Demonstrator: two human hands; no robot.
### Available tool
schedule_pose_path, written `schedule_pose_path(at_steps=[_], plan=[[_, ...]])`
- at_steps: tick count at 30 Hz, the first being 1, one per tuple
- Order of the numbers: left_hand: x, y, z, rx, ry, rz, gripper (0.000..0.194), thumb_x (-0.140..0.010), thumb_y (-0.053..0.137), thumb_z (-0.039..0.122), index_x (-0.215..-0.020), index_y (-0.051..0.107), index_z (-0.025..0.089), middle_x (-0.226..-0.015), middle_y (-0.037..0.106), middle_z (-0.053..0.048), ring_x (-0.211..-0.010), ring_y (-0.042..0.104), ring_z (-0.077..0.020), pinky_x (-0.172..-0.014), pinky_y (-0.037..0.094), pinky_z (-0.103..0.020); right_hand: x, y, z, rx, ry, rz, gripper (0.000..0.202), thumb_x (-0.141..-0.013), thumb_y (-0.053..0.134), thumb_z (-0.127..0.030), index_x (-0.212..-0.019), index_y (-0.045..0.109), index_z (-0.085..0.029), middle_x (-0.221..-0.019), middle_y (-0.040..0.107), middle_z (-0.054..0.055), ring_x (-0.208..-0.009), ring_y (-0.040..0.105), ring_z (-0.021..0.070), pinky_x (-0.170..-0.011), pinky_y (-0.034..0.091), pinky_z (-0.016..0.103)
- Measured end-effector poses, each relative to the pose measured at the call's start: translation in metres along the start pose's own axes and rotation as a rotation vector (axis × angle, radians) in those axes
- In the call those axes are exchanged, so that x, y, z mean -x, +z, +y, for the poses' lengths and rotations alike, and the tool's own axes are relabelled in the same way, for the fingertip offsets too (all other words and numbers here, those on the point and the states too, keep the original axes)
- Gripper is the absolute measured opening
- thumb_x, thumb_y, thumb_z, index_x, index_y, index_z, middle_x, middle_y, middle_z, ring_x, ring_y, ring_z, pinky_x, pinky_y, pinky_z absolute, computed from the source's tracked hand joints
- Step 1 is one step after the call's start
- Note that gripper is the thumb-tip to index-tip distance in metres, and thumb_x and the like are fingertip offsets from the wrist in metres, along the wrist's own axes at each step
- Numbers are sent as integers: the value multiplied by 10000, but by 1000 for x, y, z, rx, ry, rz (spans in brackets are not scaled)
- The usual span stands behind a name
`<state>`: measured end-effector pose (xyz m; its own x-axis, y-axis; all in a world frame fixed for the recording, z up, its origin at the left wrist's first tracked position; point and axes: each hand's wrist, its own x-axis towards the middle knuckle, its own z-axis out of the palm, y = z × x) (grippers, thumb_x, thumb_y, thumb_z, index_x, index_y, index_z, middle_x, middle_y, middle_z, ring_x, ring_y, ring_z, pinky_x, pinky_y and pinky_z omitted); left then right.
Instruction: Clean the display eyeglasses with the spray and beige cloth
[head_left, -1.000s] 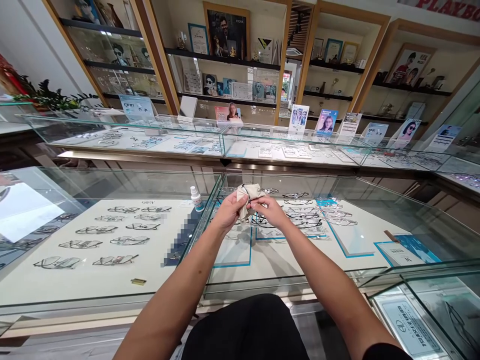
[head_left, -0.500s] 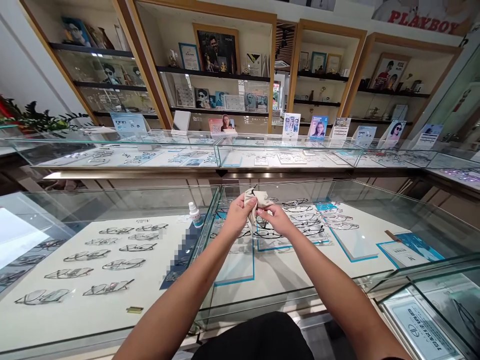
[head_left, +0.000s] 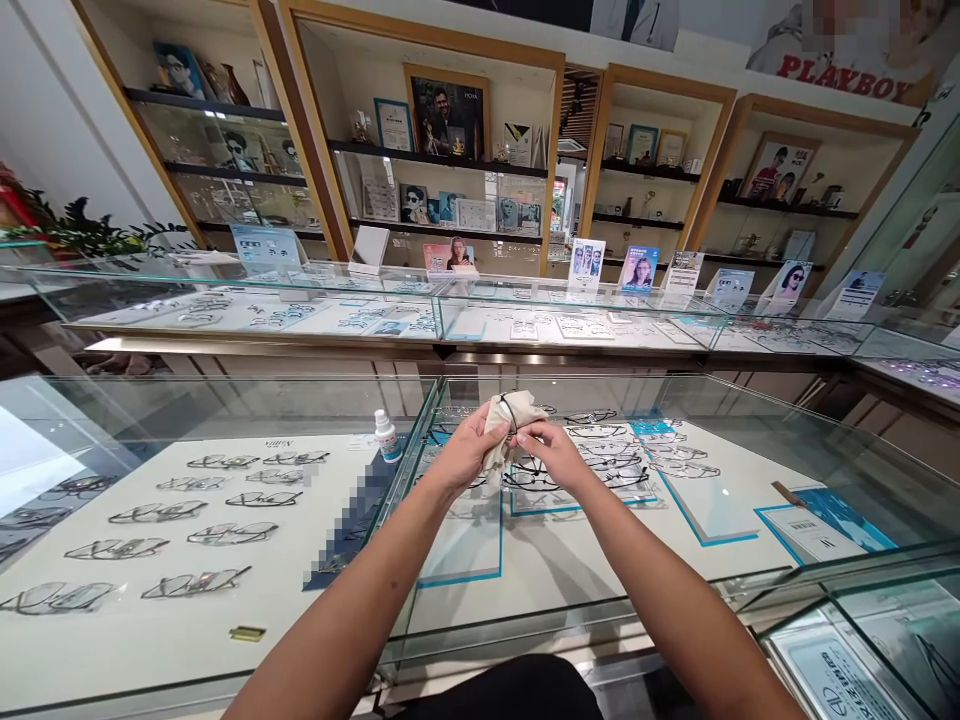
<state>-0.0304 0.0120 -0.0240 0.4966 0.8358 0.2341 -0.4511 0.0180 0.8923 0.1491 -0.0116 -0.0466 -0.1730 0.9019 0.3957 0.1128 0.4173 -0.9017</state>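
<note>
1. Left hand (head_left: 466, 455): fingers curled shut around a beige cleaning cloth (head_left: 507, 425), thumb pressed on top of the folds.
2. Right hand (head_left: 549, 452): fingertips pinched together on the cloth's right edge and on the dark eyeglass frame (head_left: 511, 412) wrapped inside it; only a thin black curve of the frame visible above the cloth.
3. Cloth and frame held in the air above the glass counter (head_left: 675, 400), mid-scene, just right of the seam between two display cases.
4. Cloth: soft, matte, crumpled into loose folds. Frame: thin, dark, curved (material not discernible).
5. Small white spray bottle (head_left: 385, 437) with blue label standing upright on the glass, just left of the left hand, not touched.
6. Rows of spectacles (head_left: 225, 500) laid flat on a pale liner inside the left case; further dark-rimmed pairs (head_left: 607, 450) under the glass below and right of the hands.
7. Against the view half a second before: both hands closed on the cloth as before, right hand now raised closer to the left, more of the dark rim exposed at the cloth's top.
</note>
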Motion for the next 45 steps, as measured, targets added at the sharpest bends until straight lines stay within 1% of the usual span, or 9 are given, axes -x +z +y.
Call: schedule_pose_path(at_steps=[4, 8, 13, 17, 20, 27, 33, 39, 45], plan=[[1, 5, -1, -26, 19, 10, 597, -768, 909, 333, -1274, 641, 164, -821, 707, -26, -709, 639, -134, -701, 520, -235, 0, -1, -2, -4, -1, -7, 432, -890, 694, -637, -867, 807, -221, -958, 752, 64, -1038, 647, 265, -985, 482, 394], [1, 5, -3, -39, 24, 62, 530, -764, 905, 371, -1186, 655, 171, -827, 712, -22, -642, 617, -121, -636, 498, -228, 0, 2, -2, -11, 14, -37, 456, -887, 689, -655, -882, 817, -217, -1025, 755, 83, -1112, 650, 284, -1018, 493, 417], [-1, 3, -9, -102, 79, 137, 438, -794, 862, 480, -1034, 680, 163, -665, 642, 25, -523, 532, -101, -531, 425, -221, 1, 6, -4, 26, -70, -33, 404, -898, 699, -628, -887, 826, -246, -1237, 716, 82, -1288, 590, 298, -1178, 388, 461], [-2, 0, -12, -115, 93, 204, 516, -807, 800, 624, -1000, 697, 156, -761, 718, -22, -595, 612, -141, -566, 483, -249, 2, 9, -4, 22, -89, -39, 389, -890, 715, -622, -902, 817, -246, -1264, 707, 77, -1290, 583, 293, -1191, 373, 466], [-3, -2, -9, -89, 47, 166, 596, -800, 756, 710, -990, 711, 147, -816, 745, -57, -681, 667, -182, -625, 534, -281, 2, 9, -1, -18, -77, -42, 393, -867, 742, -622, -880, 818, -237, -1215, 723, 77, -1258, 599, 290, -1175, 389, 457], [3, 2, -2, -51, 6, 43, 512, -785, 887, 415, -1181, 673, 172, -803, 687, -12, -646, 584, -117, -643, 474, -231, 4, 5, 1, -213, 116, -34, 399, -841, 776, -598, -926, 840, -214, -972, 775, 75, -997, 686, 262, -972, 514, 410], [6, 8, -6, -116, 50, 127, 438, -817, 829, 531, -972, 639, 168, -622, 573, 48, -540, 469, -91, -529, 373, -203, 6, 9, -8, -109, 40, -49, 422, -878, 735, -612, -920, 830, -203, -1054, 757, 87, -1128, 655, 280, -1054, 478, 424], [8, 16, -2, -44, 18, 185, 572, -790, 804, 648, -1037, 667, 151, -663, 625, 19, -591, 537, -115, -584, 454, -228, 3, 1, -4, -31, 19, -34, 443, -891, 712, -637, -955, 837, -217, -1066, 744, 98, -1134, 635, 287, -1050, 473, 429], [8, 11, -1, -23, 28, 103, 601, -775, 887, 459, -1240, 657, 155, -840, 703, -28, -727, 624, -142, -714, 511, -257, -1, -4, -2, 17, 7, -20, 443, -901, 693, -649, -904, 830, -228, -1046, 751, 86, -1126, 631, 283, -1064, 452, 430]])
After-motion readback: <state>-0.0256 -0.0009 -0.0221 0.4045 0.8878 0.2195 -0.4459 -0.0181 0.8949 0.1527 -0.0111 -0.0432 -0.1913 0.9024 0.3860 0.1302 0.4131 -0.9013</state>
